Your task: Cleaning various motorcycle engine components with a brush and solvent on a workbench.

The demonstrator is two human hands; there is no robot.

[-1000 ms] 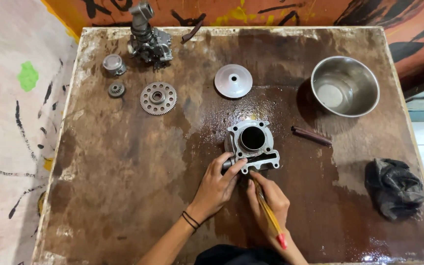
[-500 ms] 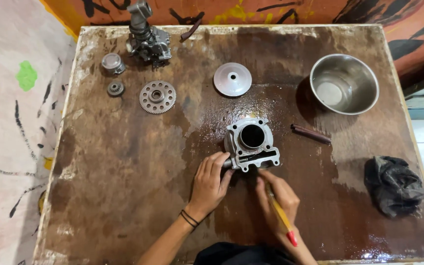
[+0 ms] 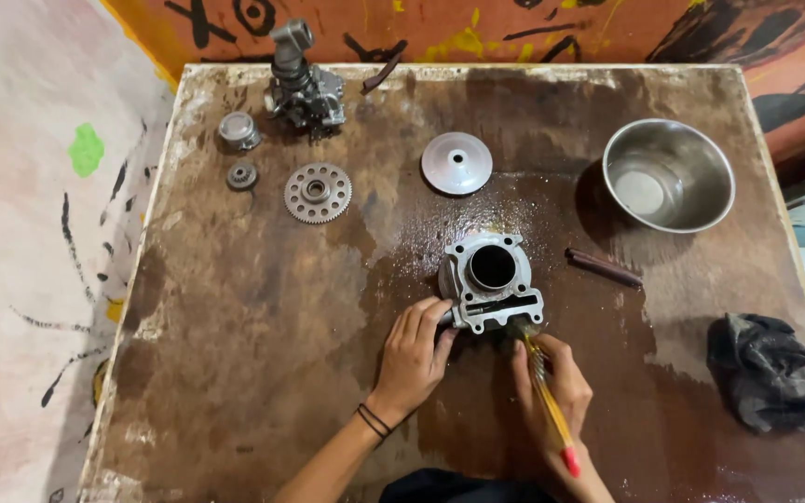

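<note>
Head camera, looking straight down on a stained, wet brown wooden table (image 3: 235, 373).

Just below the centre of the frame an engine cylinder block (image 3: 491, 279) of grey cast metal is sitting with its round bore facing up. The left hand (image 3: 412, 359) is pressing its fingers against the block's lower left corner, bracing it rather than closing around it. The right hand (image 3: 552, 391), lower centre, is gripping a yellow brush with a red tip (image 3: 547, 401), and the bristle end is meeting the block's lower right edge.

To do this brushing well, it seems wise to be keeping the left fingers firmly on the casting so it is not sliding on the wet surface, and to be working the bristles in short strokes along the flange and into the corner holes.

A steel bowl (image 3: 668, 172) is sitting at upper right, and a dark rag (image 3: 766, 368) at lower right. A toothed sprocket (image 3: 317, 193) and a domed metal disc (image 3: 457, 163) are lying above centre, well apart from the hands.
</note>
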